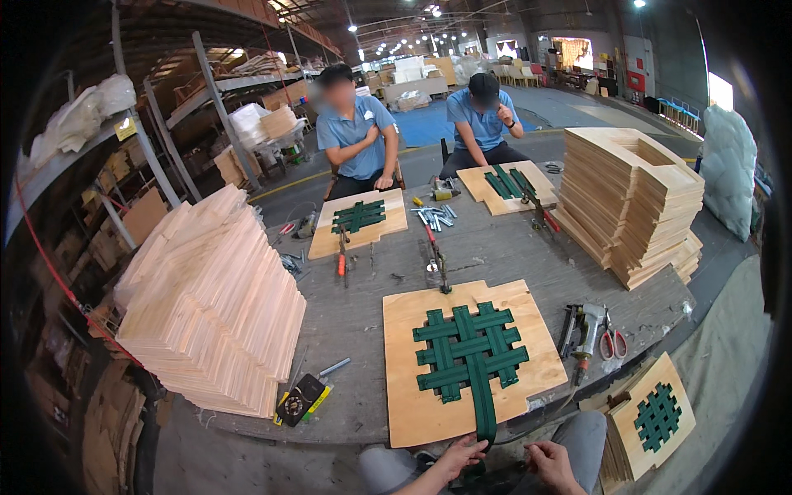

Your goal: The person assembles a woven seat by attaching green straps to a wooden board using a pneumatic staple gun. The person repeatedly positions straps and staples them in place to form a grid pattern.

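Observation:
A light plywood panel [536,330] lies on the grey table in front of me. Dark green webbing [470,342] is woven in a lattice over its middle. From the lattice one long strap [483,404] runs toward me past the panel's near edge. My left hand [462,458] is closed on this strap just below that edge. To its right, over my lap, my right hand [551,462] has its fingers curled, and what they hold, if anything, is hidden. At the panel's far edge stands a toggle clamp with a red handle [430,234].
Right of the panel lie a staple gun [587,330] and red-handled scissors [612,342]. Tall plywood stacks stand left [223,305] and right [631,198]. A black-and-yellow case [302,399] sits near the left. Two people in blue shirts [360,132] sit opposite. A finished woven panel [658,417] leans below right.

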`<action>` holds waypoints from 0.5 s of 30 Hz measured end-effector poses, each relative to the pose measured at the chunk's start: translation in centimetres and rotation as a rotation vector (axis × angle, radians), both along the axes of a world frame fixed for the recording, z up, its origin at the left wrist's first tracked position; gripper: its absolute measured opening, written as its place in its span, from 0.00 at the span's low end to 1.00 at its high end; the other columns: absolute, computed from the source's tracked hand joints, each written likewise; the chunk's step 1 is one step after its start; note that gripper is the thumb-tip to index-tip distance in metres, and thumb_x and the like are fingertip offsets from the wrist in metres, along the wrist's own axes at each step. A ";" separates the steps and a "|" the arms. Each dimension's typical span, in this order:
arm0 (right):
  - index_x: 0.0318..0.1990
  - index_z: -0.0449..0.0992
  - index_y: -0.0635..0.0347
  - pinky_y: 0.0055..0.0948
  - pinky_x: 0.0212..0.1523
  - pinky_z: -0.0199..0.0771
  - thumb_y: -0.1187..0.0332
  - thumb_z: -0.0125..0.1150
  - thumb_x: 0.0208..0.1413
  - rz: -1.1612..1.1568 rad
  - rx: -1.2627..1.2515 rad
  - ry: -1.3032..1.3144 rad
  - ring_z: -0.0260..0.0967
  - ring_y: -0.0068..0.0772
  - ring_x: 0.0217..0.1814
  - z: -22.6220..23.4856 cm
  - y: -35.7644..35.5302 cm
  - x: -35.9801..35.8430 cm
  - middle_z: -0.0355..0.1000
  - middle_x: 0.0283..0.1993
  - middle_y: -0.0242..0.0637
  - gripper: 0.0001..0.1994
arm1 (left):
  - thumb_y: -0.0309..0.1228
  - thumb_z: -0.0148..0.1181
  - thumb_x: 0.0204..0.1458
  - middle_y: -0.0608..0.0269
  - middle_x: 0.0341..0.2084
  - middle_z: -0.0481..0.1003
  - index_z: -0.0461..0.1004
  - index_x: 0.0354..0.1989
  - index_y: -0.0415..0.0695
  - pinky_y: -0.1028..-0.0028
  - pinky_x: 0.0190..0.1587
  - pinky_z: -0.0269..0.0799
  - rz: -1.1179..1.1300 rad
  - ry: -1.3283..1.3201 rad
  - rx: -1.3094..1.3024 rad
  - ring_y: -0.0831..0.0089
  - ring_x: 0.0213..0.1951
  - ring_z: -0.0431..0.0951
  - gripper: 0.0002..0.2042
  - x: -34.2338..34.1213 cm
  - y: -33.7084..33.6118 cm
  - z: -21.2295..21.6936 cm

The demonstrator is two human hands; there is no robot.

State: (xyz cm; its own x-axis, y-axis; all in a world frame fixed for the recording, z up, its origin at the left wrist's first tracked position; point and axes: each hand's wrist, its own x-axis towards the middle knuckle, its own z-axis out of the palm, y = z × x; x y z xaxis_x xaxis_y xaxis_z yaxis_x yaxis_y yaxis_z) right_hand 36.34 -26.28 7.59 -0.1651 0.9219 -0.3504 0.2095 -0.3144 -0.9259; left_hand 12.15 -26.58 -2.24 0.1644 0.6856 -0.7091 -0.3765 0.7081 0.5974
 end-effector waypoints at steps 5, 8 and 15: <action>0.47 0.81 0.67 0.22 0.28 0.70 0.65 0.56 0.69 0.006 -0.074 0.008 0.69 0.20 0.27 -1.5 1.8 -0.5 0.74 0.29 0.32 0.13 | 0.48 0.67 0.59 0.73 0.41 0.75 0.73 0.53 0.51 0.77 0.39 0.73 -0.159 0.020 0.034 0.82 0.34 0.75 0.20 0.7 1.4 0.8; 0.48 0.81 0.66 0.22 0.28 0.69 0.65 0.56 0.70 0.033 -0.106 0.072 0.69 0.19 0.27 -3.9 2.5 -1.6 0.74 0.29 0.31 0.13 | 0.47 0.68 0.59 0.73 0.33 0.75 0.76 0.48 0.51 0.78 0.35 0.73 -0.204 0.156 0.113 0.82 0.29 0.75 0.17 0.5 2.2 0.5; 0.48 0.81 0.66 0.25 0.31 0.74 0.60 0.57 0.69 0.147 -0.068 0.034 0.73 0.23 0.29 -8.2 3.5 0.5 0.77 0.30 0.33 0.16 | 0.51 0.55 0.66 0.74 0.29 0.79 0.81 0.55 0.47 0.78 0.28 0.71 -0.260 0.198 0.151 0.83 0.18 0.63 0.22 1.7 1.6 0.3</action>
State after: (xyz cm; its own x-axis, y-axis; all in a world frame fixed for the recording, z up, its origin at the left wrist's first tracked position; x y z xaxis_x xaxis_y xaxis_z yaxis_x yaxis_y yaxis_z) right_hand 36.83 -22.82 -0.62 -0.3096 0.8614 -0.4027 0.2266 -0.3445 -0.9110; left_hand 13.83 -25.02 -1.92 0.2172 0.7385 -0.6382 -0.0619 0.6630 0.7461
